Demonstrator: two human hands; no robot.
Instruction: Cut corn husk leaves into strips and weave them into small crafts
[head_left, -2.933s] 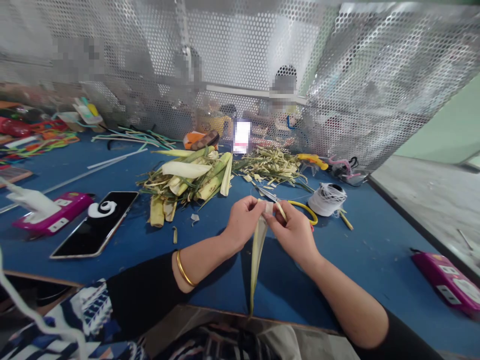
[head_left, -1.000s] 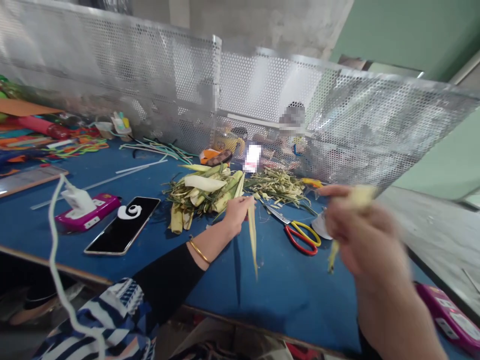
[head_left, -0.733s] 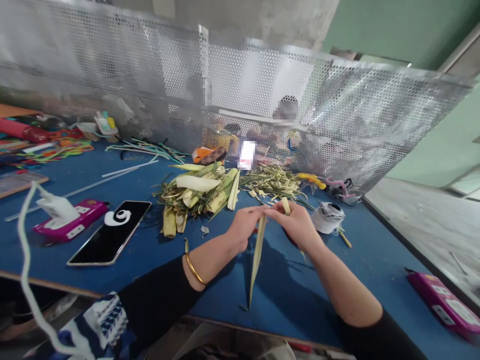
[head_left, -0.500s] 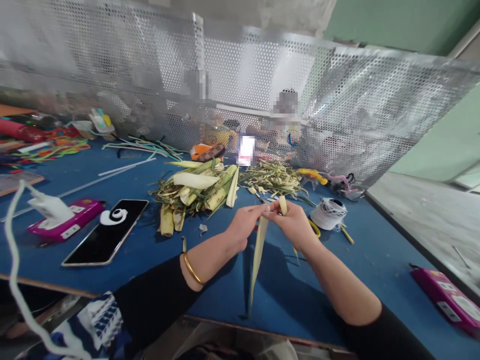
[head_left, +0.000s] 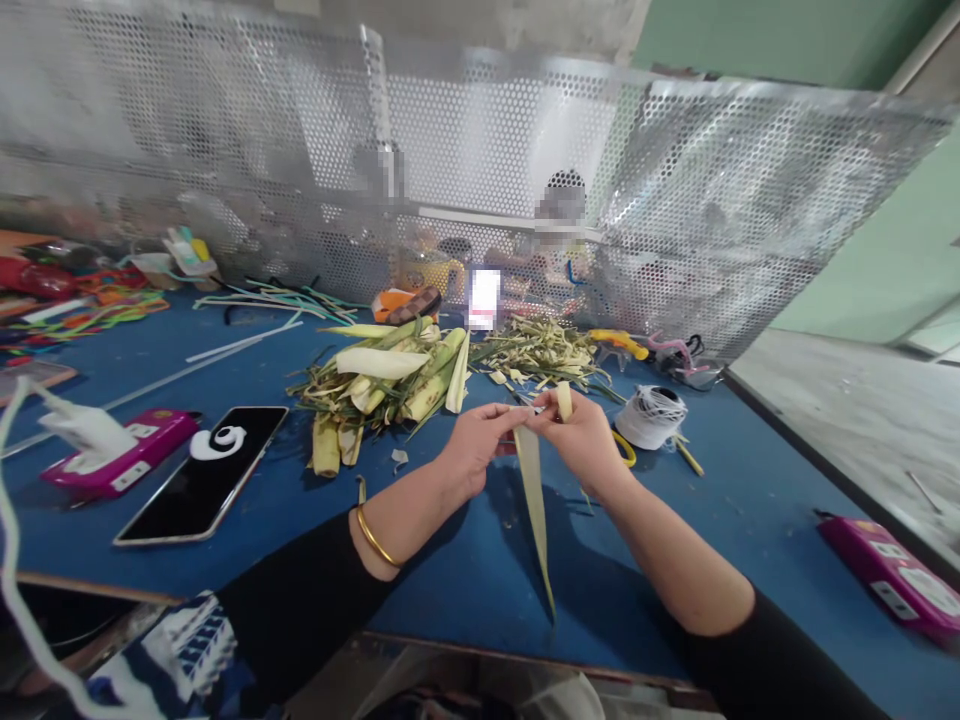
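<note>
A long husk strip [head_left: 534, 500] is pinched at its top by the left hand [head_left: 474, 440], its tail hung above the blue table [head_left: 465, 590]. The same end is met by the fingertips of the right hand [head_left: 583, 438]; a curled pale piece [head_left: 564, 400] is also gripped there. Scissors [head_left: 627, 450] are mostly hidden behind the right hand, near a thread spool [head_left: 651, 418]. A husk pile [head_left: 390, 372] and a shreds heap [head_left: 544, 348] are seen beyond the hands.
</note>
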